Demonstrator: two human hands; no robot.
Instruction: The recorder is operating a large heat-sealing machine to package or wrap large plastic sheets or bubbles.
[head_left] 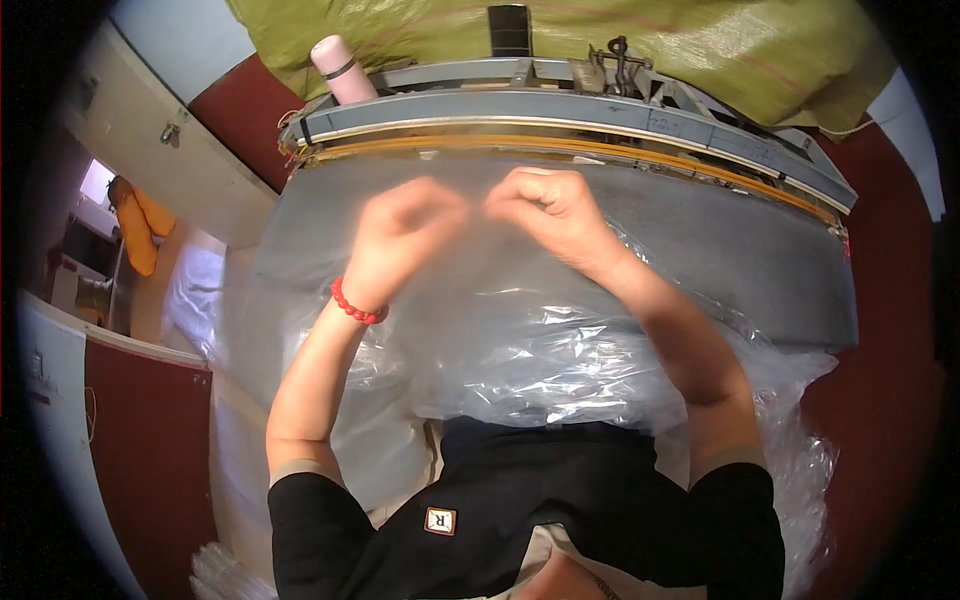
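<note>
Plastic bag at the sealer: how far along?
Done: clear plastic bag lies spread over the grey table. In hand: left hand and right hand, both fisted, pinch its top edge short of the sealer bar. Left: the edge is not yet under the bar.

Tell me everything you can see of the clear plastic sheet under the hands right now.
The clear plastic sheet is thin, glossy, see-through film, heavily crinkled and catching glare. It lies spread over the grey work surface in front of the long sealing bar, and bunches up toward the person's body, spilling off the near edge on both sides. The left hand and right hand, both closed into loose fists, pinch its far part close together; the left is motion-blurred.
</note>
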